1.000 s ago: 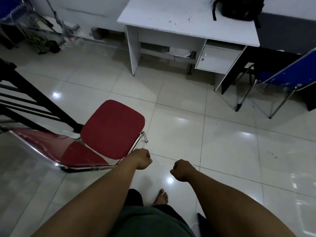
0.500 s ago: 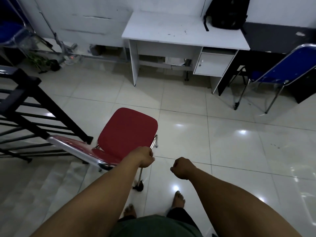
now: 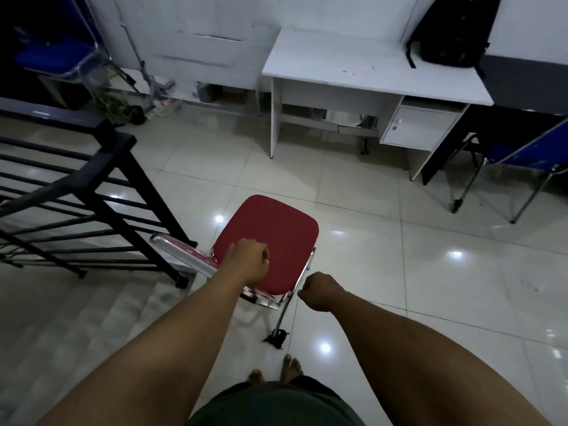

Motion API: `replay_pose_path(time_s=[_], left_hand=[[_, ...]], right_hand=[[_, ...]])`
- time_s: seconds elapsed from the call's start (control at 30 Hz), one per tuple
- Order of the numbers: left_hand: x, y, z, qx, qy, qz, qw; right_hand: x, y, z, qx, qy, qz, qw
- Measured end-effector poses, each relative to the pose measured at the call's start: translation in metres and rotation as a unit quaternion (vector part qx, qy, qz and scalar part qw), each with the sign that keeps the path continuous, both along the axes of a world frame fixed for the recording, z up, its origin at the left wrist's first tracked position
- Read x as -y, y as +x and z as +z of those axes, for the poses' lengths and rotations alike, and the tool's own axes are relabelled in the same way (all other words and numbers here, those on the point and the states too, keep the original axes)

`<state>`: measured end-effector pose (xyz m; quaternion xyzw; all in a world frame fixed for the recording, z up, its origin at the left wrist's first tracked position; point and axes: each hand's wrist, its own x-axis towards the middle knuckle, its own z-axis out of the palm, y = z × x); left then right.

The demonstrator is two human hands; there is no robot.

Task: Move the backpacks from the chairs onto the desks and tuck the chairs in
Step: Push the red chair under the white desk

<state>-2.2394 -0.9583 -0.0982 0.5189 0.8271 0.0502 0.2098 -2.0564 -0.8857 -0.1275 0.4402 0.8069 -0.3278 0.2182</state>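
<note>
A red chair (image 3: 270,238) with a chrome frame stands on the tiled floor in front of me, its seat facing the white desk (image 3: 353,66). My left hand (image 3: 247,261) grips the top of the chair's backrest. Just right of the chair frame, my right hand (image 3: 319,290) is curled into a fist and holds nothing. A black backpack (image 3: 451,29) sits upright on the desk's far right end, against the wall. The space under the desk is open.
A black stair railing (image 3: 80,182) and descending steps lie close on the left. A blue chair (image 3: 528,155) stands at the right by a dark desk (image 3: 522,84). Another blue chair (image 3: 55,53) is at the far left. Cables and clutter lie along the wall.
The red chair has swung round from my left to straight in front of me, facing the desk. My left hand stayed on its backrest; my right fist came nearer its frame.
</note>
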Motion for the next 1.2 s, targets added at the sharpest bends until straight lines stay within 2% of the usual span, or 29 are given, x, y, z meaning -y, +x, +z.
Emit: replay_pose_path(time_s=[0.13, 0.3, 0.5, 0.6, 0.7, 0.77, 0.83, 0.93, 1.0, 1.1, 1.2], left_hand=[[0.013, -0.033, 0.003, -0.044, -0.003, 0.038, 0.998], [0.033, -0.074, 0.004, -0.068, -0.093, 0.060, 0.992], [0.042, -0.118, 0.003, -0.027, -0.201, -0.015, 0.979], [0.046, -0.139, 0.004, -0.027, -0.194, -0.097, 0.976], [0.054, -0.172, 0.001, -0.018, -0.179, -0.194, 0.964], [0.058, -0.188, -0.001, -0.065, -0.169, -0.247, 0.952], [0.064, -0.198, -0.006, -0.113, -0.165, -0.267, 0.943], [0.066, -0.203, -0.013, -0.115, -0.154, -0.252, 0.948], [0.062, -0.208, -0.016, -0.116, -0.144, -0.259, 0.948], [0.057, -0.213, -0.020, -0.130, -0.147, -0.278, 0.940], [0.056, -0.216, -0.027, -0.145, -0.141, -0.299, 0.932]], right_hand=[[0.004, -0.031, -0.002, -0.012, -0.016, 0.011, 1.000], [0.020, -0.073, 0.000, -0.029, -0.035, 0.006, 0.999], [0.034, -0.121, 0.001, -0.012, -0.034, -0.039, 0.999], [0.046, -0.140, 0.003, -0.009, 0.000, -0.108, 0.994], [0.064, -0.163, 0.001, -0.028, -0.016, -0.238, 0.971], [0.068, -0.170, 0.000, -0.053, -0.013, -0.317, 0.947], [0.075, -0.173, -0.004, -0.085, 0.030, -0.346, 0.934], [0.097, -0.176, -0.001, -0.167, 0.058, -0.332, 0.927], [0.112, -0.177, 0.003, -0.168, 0.059, -0.264, 0.948], [0.116, -0.171, -0.001, -0.102, 0.118, -0.122, 0.980], [0.113, -0.172, -0.007, -0.019, 0.150, -0.085, 0.985]])
